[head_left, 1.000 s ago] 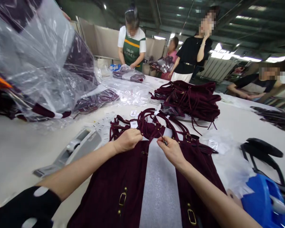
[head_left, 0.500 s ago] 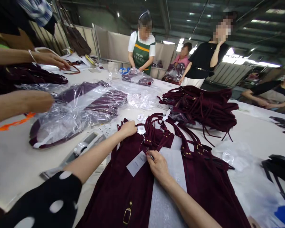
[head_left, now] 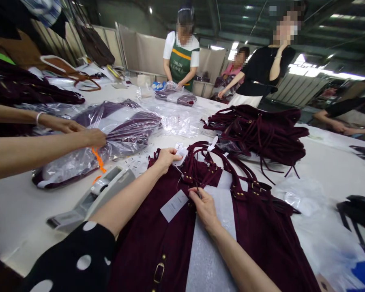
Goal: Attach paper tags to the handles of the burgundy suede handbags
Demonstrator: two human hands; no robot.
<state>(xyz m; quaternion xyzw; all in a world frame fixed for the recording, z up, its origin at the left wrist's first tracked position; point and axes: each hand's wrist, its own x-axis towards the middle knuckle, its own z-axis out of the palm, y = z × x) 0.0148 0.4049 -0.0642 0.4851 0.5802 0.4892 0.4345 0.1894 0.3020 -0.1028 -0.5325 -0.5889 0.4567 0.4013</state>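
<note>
A dark maroon bag (head_left: 152, 235) lies in front of me, beside a second maroon bag (head_left: 267, 239), with a pale grey sheet (head_left: 211, 243) between them. My left hand (head_left: 167, 159) pinches a small white tag (head_left: 180, 156) near the bag's top edge. Close to the strap fittings, my right hand (head_left: 203, 202) is closed on a small dark metal tool (head_left: 198, 192), whose exact kind I cannot make out. A larger white hang tag (head_left: 174, 206) rests on the bag, left of my right hand.
A grey tape dispenser (head_left: 94, 198) stands left of my forearm. At the left, a co-worker's hands (head_left: 82, 134) hold plastic around a wrapped bag (head_left: 130, 125). Stacked maroon bags (head_left: 261, 134) lie at the back right; clear plastic (head_left: 310, 219) lies at the right. People stand across the table.
My left hand has gone from the bag's edge to the white tag and lifted it slightly. The co-worker's hands have moved right onto the wrapped bag, with the orange strip.
</note>
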